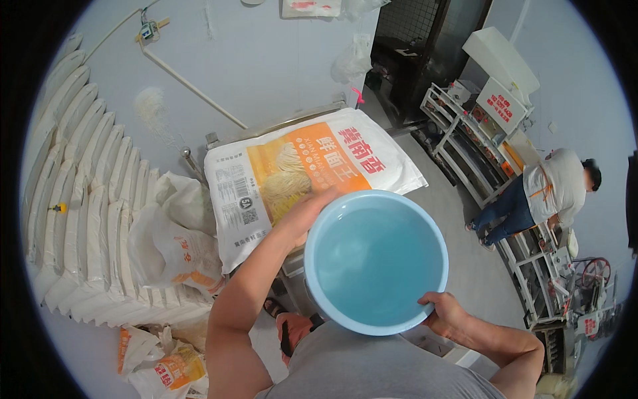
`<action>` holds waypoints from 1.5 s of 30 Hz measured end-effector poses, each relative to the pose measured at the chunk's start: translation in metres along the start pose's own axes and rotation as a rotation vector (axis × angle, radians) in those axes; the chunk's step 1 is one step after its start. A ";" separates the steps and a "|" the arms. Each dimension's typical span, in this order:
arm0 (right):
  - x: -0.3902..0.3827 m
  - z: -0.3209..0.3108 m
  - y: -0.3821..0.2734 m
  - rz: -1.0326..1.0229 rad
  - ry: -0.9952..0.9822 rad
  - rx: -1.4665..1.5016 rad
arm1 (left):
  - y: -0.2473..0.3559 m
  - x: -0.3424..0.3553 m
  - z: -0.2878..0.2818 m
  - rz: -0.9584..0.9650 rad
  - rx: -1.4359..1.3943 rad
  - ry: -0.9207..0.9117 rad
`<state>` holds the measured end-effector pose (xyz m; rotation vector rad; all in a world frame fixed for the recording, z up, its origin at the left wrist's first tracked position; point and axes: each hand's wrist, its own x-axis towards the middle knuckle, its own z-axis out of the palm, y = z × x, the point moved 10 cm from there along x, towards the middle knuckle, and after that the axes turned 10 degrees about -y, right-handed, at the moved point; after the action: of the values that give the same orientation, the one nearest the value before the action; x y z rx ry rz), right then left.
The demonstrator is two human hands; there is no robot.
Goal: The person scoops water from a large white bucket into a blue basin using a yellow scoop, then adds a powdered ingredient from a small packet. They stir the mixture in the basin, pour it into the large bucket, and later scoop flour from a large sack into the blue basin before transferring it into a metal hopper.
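Observation:
A round light-blue plastic basin is held in front of my body, its inside looking blue-green, as if with clear water in it. My left hand grips its far-left side, the fingers partly hidden by the wall. On the near-right rim, my right hand is closed with the thumb over the edge. Just beyond the basin lies a full white and orange flour sack with noodles pictured on it, resting on a metal-framed stand; the basin overlaps its near edge in view.
Stacked white sacks line the left wall, with a crumpled open sack beside them and empty bags below. At right, a person bends over long white-framed machinery. A dark doorway stands at the back.

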<state>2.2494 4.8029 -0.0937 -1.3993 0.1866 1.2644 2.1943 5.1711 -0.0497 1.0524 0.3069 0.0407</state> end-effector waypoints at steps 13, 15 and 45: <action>0.013 0.070 -0.002 -0.119 0.088 0.050 | -0.009 0.082 -0.146 0.232 0.668 0.125; 0.014 0.066 -0.004 -0.141 0.151 0.076 | 0.001 0.054 -0.093 0.749 1.223 0.144; 0.079 0.134 -0.101 -0.028 0.208 0.008 | 0.164 -0.009 -0.241 0.417 1.100 0.430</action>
<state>2.2795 4.9817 -0.0545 -1.5210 0.3134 1.0932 2.1399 5.4559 -0.0168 2.1982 0.5112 0.5256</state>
